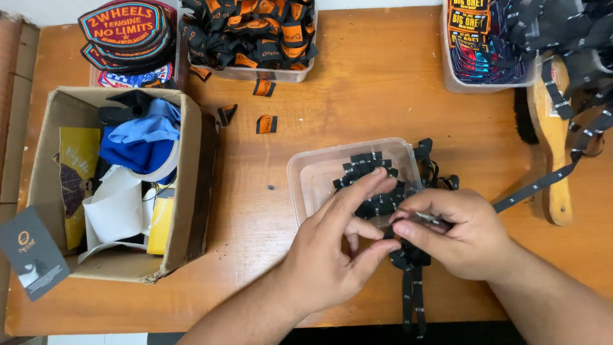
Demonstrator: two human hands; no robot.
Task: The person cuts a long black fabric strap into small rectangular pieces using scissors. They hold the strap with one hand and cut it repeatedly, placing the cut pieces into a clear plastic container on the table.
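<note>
Head view: left hand (335, 246) and right hand (456, 233) both pinch black label strips (383, 204) at the clear tub's (306, 172) five o'clock rim. A long black ribbon (543, 182) runs toward two o'clock. Best separate one strip with fingertips, steadily.

Tub (300, 176) right of box (191, 166) — labels (373, 167) inside

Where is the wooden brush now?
The wooden brush lies at the table's right edge in the head view, under black straps, right of the clear tub.
</note>
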